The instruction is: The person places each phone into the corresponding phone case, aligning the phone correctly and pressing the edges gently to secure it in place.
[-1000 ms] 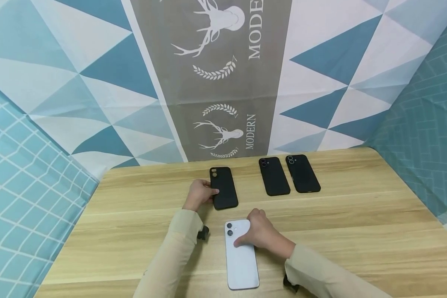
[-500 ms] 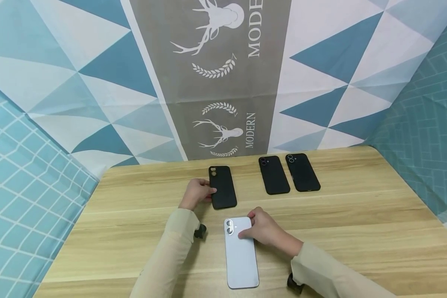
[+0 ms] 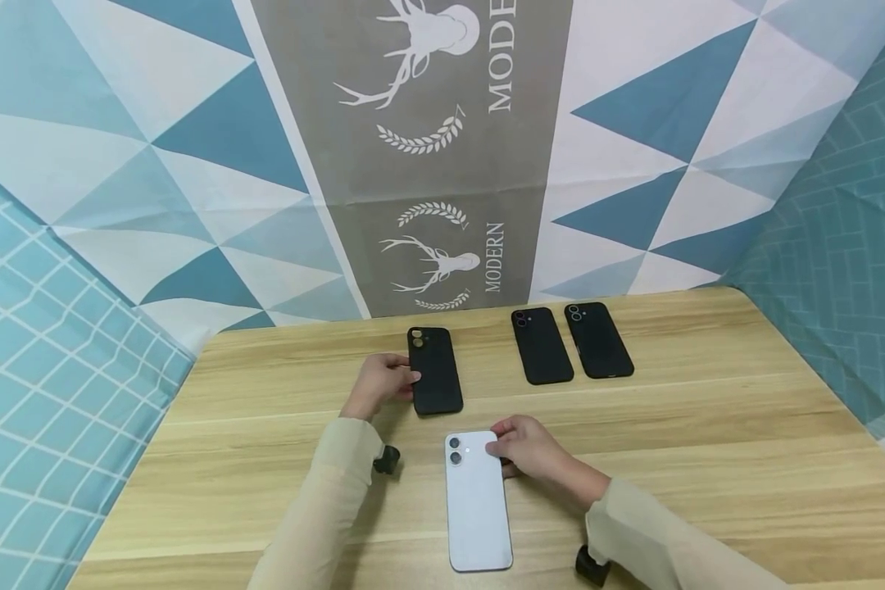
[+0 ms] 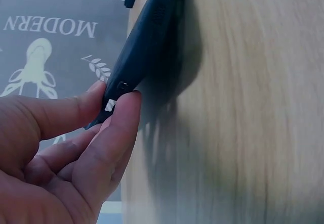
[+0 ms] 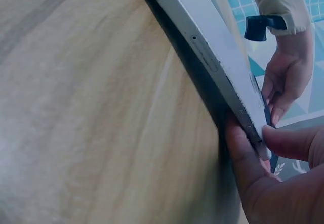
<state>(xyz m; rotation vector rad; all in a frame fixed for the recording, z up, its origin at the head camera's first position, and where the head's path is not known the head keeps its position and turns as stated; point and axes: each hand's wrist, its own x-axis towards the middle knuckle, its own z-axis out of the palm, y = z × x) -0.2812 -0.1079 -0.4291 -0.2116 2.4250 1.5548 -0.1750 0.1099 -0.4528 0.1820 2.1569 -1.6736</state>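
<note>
My left hand [image 3: 376, 385] pinches a black phone case [image 3: 436, 373] by its left long edge, thumb on the back. In the left wrist view, the case [image 4: 139, 52] tilts over the table with cutouts showing along its side, and its shadow falls on the wood. Nearer to me, a white phone [image 3: 479, 516] has its camera back facing up. My right hand [image 3: 534, 451] holds its upper right corner between thumb and fingers. The right wrist view shows the phone [image 5: 212, 42] slanted above its dark shadow, thumb on the back and fingers beneath.
Two more black camera-cut rectangles lie side by side at the back right, a left one [image 3: 542, 346] and a right one [image 3: 599, 340]. The wooden table [image 3: 708, 459] ends at a patterned cloth wall [image 3: 442, 180]. Small black wrist mounts sit under both sleeves.
The left hand has shifted slightly left with the black case. The right thumb has slid from the middle of the phone's back towards its upper right edge; the phone has hardly moved.
</note>
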